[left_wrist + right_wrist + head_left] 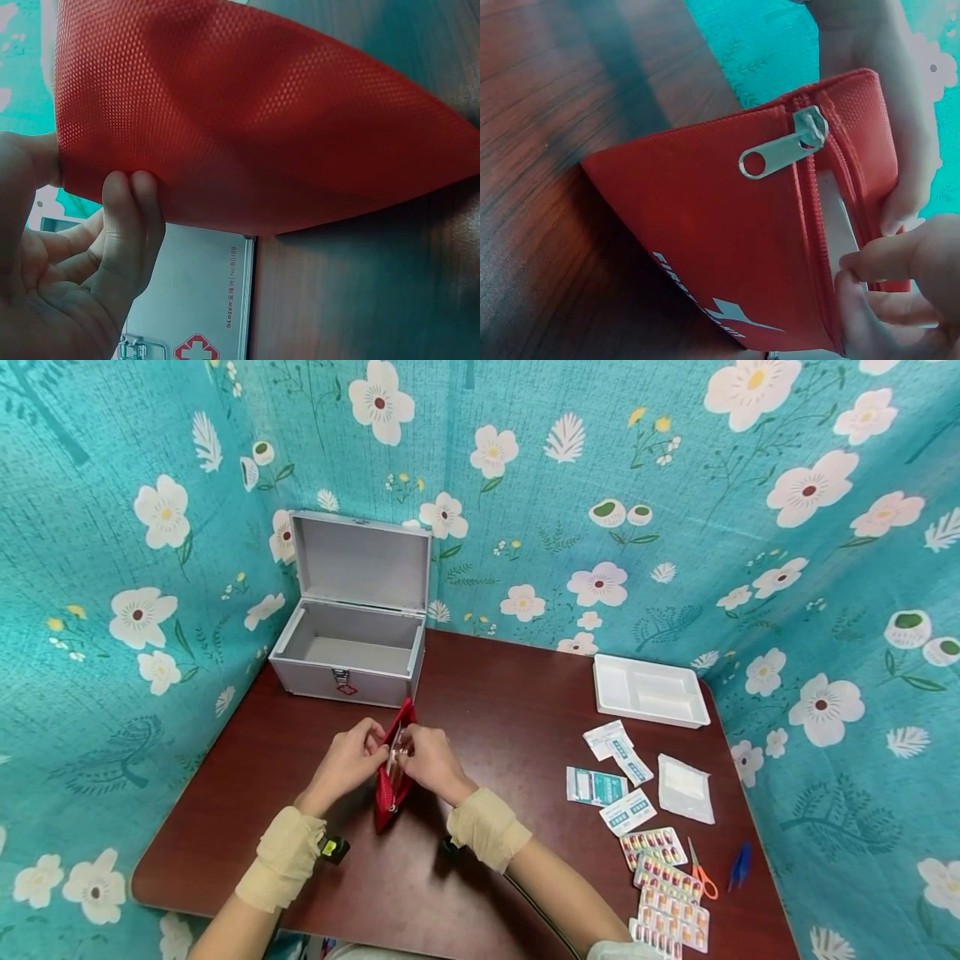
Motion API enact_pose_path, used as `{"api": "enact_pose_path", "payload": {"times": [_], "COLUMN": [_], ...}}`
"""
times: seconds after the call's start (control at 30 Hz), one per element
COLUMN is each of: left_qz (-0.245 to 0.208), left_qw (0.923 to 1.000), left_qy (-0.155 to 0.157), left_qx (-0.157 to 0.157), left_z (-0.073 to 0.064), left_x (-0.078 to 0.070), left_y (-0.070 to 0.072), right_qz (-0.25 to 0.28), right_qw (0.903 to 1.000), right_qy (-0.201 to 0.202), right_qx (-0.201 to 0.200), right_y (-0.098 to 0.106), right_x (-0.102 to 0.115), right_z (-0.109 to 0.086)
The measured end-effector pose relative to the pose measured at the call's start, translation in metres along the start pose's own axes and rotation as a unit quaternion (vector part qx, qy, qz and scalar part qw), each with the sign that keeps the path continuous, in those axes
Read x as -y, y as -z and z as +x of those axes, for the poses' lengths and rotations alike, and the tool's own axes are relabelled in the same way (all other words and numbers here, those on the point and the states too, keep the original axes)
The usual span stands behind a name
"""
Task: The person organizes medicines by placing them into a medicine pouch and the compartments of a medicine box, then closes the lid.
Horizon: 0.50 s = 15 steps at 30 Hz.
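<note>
A red zippered first aid pouch (pixel 386 797) stands on edge over the table, its zipper open. My left hand (pixel 351 762) grips the pouch's rim; in the left wrist view its fingertips press the red fabric (pixel 225 120). On the other side, my right hand (pixel 437 766) has its fingers at the opening. There, in the right wrist view, the thumb and a finger pinch a pale flat item (pixel 835 217) partly inside the pouch. Most of that item is hidden by the pouch and fingers, so its kind is unclear. A metal zipper pull (pixel 774 156) hangs on the pouch.
An open grey metal case (pixel 352 681) stands at the back left. To the right lie a white divided tray (pixel 693 714), several packets (pixel 596 786), a white gauze pack (pixel 685 789), several capsule blister packs (pixel 660 881), orange-handled scissors (pixel 706 882) and blue tweezers (pixel 740 865).
</note>
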<state>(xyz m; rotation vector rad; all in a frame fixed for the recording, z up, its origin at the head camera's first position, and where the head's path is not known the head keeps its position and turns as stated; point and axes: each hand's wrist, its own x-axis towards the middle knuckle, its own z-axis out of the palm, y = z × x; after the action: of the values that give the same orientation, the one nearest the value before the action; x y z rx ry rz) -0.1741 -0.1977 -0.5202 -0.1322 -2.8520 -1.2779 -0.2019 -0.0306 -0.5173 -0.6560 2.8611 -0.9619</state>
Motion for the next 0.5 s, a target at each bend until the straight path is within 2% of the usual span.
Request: {"api": "enact_pose_path", "payload": {"times": [0.13, 0.4, 0.5], "left_qz": [0.000, -0.007, -0.010], "left_qw": [1.0000, 0.9998, 0.9996], "left_qy": [-0.002, 0.018, 0.026], "left_qx": [0.000, 0.005, 0.006], "left_z": [0.001, -0.001, -0.003], "left_x": [0.001, 0.001, 0.001], "left_y": [0.002, 0.005, 0.004], "right_qz": [0.013, 0.079, 0.086], "right_qw": [0.9997, 0.9947, 0.9945], "right_qy": [0.018, 0.047, 0.046], "right_qx": [0.007, -0.045, -0.038], "right_y": [0.001, 0.008, 0.007], "right_x": [0.000, -0.011, -0.018], "right_z": [0.001, -0.008, -0.018]}}
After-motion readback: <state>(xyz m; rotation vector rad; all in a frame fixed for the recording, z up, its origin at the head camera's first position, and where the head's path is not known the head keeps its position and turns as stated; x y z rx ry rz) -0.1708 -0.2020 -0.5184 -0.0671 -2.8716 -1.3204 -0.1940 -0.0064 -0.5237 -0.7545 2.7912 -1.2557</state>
